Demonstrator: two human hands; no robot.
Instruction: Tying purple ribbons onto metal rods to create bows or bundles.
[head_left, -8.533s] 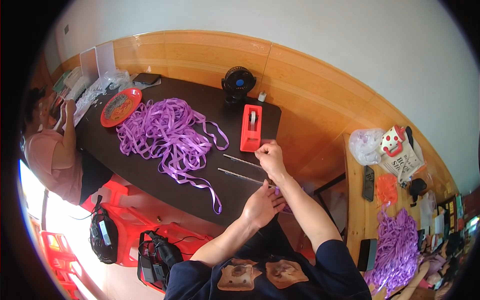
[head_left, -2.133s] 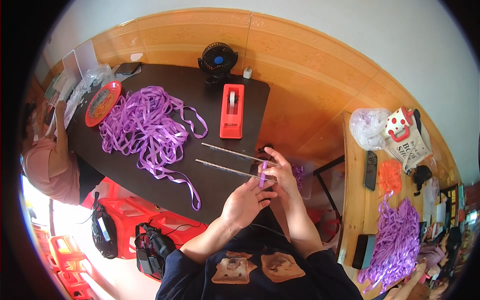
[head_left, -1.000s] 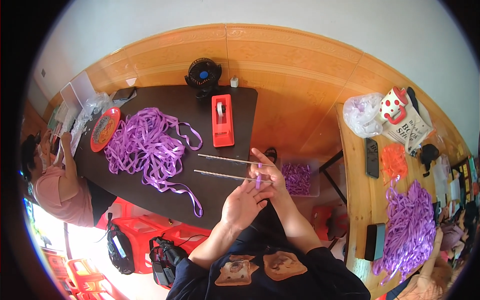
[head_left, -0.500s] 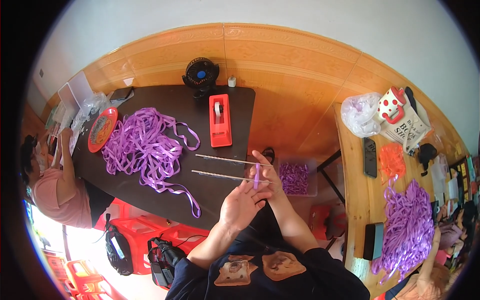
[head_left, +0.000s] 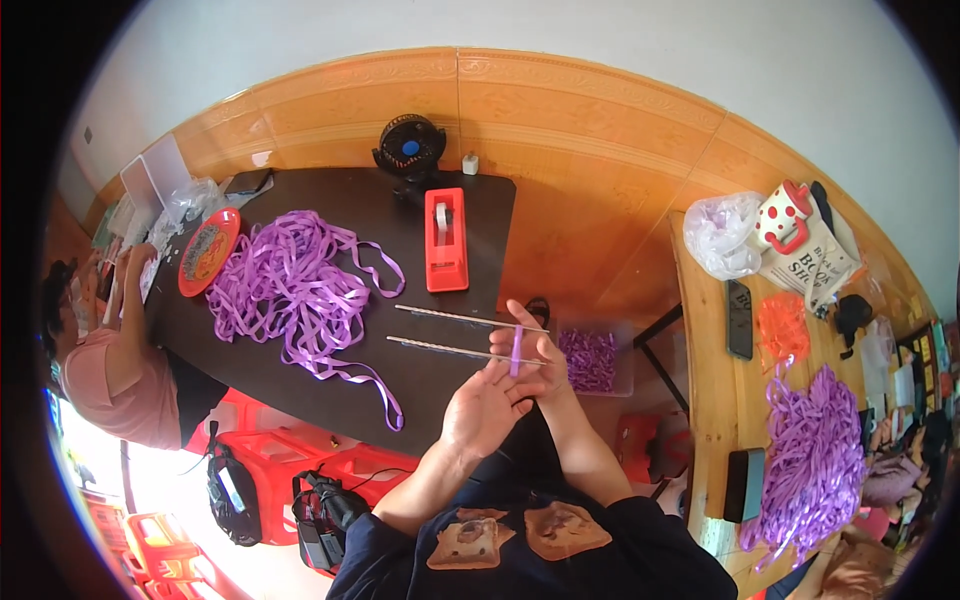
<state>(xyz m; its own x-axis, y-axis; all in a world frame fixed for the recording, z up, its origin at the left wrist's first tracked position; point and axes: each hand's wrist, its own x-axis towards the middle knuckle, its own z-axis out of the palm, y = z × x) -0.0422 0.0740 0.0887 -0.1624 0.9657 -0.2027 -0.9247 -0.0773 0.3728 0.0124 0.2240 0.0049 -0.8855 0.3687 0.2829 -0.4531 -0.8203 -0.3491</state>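
Two thin, twisted metal-looking sticks (head_left: pixel 440 316) stretch leftward, one above the other, from my right hand (head_left: pixel 545 362). My right hand is closed around their right-hand ends, its index finger raised past the upper stick. A short purple ribbon (head_left: pixel 516 345) spans both sticks. My left hand (head_left: pixel 482 412) is just below, its fingers bent together at the ribbon's lower end by the lower stick; its exact grip is partly hidden. A heap of purple ribbon (head_left: pixel 290 280) lies on the dark table (head_left: pixel 420 385) to the left, one loose end trailing toward my left arm.
A red tape dispenser (head_left: pixel 446 240), a black fan (head_left: pixel 410 145) and a red plate (head_left: pixel 210 252) stand on the dark table. A clear bin (head_left: pixel 590 360) of purple pieces sits below. More ribbon (head_left: pixel 815 460) covers the wooden table (head_left: pixel 710 400). A person (head_left: pixel 115 375) works at far left.
My hands and the sticks have barely moved. The tables and surroundings shift slightly in the picture. At the lower right, another person's arm has drawn back from the ribbon pile.
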